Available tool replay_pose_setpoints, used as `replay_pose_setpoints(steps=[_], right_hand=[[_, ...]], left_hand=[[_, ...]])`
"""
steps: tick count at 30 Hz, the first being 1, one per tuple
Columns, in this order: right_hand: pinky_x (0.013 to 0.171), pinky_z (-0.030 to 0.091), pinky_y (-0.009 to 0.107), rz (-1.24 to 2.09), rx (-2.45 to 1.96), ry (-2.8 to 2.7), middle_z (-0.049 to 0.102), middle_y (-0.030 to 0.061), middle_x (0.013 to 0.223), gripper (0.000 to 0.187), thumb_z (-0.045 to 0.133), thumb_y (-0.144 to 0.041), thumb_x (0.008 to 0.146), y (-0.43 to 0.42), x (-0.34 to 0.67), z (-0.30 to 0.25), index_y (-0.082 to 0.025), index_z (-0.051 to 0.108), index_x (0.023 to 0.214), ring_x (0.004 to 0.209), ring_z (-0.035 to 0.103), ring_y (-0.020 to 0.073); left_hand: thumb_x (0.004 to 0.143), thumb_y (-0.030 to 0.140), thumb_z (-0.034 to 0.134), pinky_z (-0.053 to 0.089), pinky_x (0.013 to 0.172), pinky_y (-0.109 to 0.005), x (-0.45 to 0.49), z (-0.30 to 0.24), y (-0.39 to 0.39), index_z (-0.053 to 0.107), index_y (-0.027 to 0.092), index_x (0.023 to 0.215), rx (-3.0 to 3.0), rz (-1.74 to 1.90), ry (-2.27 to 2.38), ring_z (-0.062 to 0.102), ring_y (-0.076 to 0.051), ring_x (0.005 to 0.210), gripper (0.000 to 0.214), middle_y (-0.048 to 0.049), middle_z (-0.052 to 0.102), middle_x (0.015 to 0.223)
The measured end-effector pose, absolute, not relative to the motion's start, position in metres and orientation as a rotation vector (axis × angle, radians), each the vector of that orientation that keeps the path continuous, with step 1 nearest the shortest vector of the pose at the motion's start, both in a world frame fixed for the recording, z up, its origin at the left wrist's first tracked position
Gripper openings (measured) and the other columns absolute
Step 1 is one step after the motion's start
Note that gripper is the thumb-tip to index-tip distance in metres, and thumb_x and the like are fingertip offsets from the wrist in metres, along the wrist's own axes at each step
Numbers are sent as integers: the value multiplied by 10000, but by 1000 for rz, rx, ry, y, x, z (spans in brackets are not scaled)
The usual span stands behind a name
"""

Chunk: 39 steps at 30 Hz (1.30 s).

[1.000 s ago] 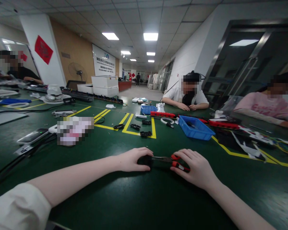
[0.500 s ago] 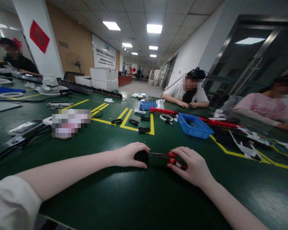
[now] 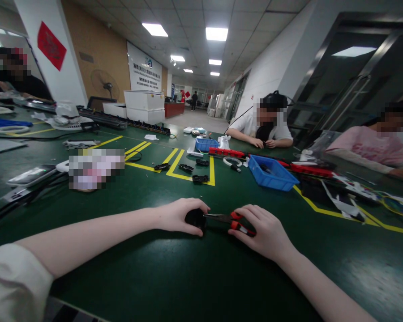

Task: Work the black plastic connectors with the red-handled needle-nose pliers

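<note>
Between the thumb and fingers of my left hand (image 3: 179, 217) is a small black part (image 3: 196, 218), dark and partly hidden, so its exact kind is unclear. My right hand (image 3: 263, 230) is closed around the red-and-black handles of long-nosed pliers (image 3: 221, 218). The jaws point left and their tips meet the right side of the black part. Whether the tips grip it or only touch it, I cannot tell. Both hands are low over the green table (image 3: 161, 268).
Several small black parts (image 3: 200, 179) lie by yellow tape lines. A blue bin (image 3: 272, 173) stands right of them, red strips (image 3: 226, 153) behind. A blurred-out phone-like object (image 3: 97, 170) and cables are at left. Other people sit across the table (image 3: 275, 120) and at right.
My right hand and the pliers have shifted slightly left, bringing the jaw tips closer onto the black part. My left hand keeps its hold.
</note>
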State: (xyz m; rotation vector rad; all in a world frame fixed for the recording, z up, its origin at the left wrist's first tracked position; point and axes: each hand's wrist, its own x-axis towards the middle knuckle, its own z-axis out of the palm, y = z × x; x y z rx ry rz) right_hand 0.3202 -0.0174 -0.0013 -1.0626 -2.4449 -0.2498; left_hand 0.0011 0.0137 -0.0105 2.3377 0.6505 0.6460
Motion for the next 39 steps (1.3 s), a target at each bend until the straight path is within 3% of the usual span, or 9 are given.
replay_pose_setpoints(steps=[7,14,21,26,32,39], right_hand=[[753,558,393,-336,-1040,-2464,739,130,1048,439,645,-586,946,-17,321,-2,-203,697,1154,888,676,249],[736,554,381,-406,-1005,-2482,743,131,1032,428,653,-564,947,-19,318,1,-195,707,1156,869,676,240],[716,554,372,-422,-958,-2435,746,113,1020,403,684,-550,938,-18,317,-1,-202,694,1140,853,686,234],[758,552,385,-425,-978,-2353,747,115,1066,409,666,-540,954,-17,319,-1,-205,680,1189,929,701,254],[805,547,404,-401,-986,-2375,760,106,1067,406,675,-550,946,-17,320,1,-216,687,1176,954,709,260],[953,501,489,-493,-925,-2432,780,104,1048,361,691,-529,932,-17,314,-1,-222,708,1120,1060,699,298]], left_hand=[[814,399,885,541,1045,-402,0,-9,14,639,191,1288,2344,633,651,673,-287,1269,573,-130,680,1398],[883,355,817,493,1147,-414,-8,-7,20,588,212,1420,2414,555,516,620,-293,1373,601,-142,618,1502],[899,387,800,427,1228,-434,-10,-9,23,609,215,1383,2438,543,506,539,-310,1473,548,-158,570,1556],[886,416,811,445,1197,-444,-10,-11,22,630,205,1358,2444,553,567,575,-317,1425,548,-168,579,1541],[889,433,807,243,1299,-545,-9,-10,21,632,224,1328,2503,553,593,530,-324,1470,517,-139,618,1518],[897,446,802,333,1237,-505,-9,-9,21,632,224,1340,2518,551,580,541,-321,1457,524,-148,613,1521]])
